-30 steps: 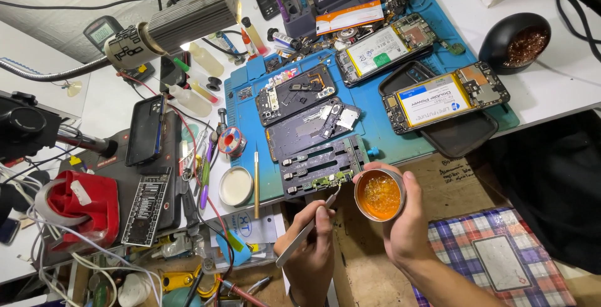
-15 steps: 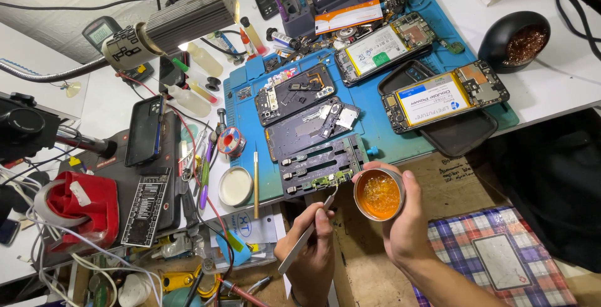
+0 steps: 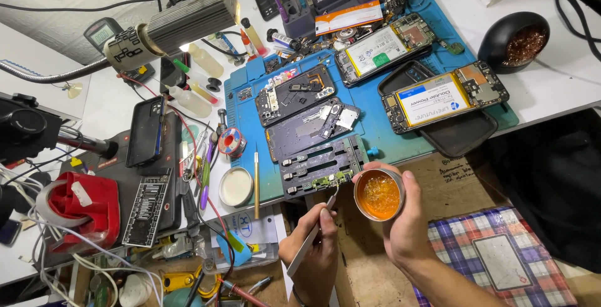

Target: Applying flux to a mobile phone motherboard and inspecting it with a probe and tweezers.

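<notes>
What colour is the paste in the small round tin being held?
Amber-orange, glossy, in the tin held by the right hand; head view.

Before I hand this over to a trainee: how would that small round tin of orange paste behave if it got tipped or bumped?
The tin looks shallow and light, pinched in the right hand, so probably easily knocked loose. Its paste looks thick and glossy, likely to cling rather than pour. The round rim might roll if dropped on edge.

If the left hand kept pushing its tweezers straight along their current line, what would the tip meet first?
Probably the small circuit board clamped at the near edge of the dark fixture. The left hand aims the tweezers up towards it; whether the tip is touching it is unclear.
</notes>
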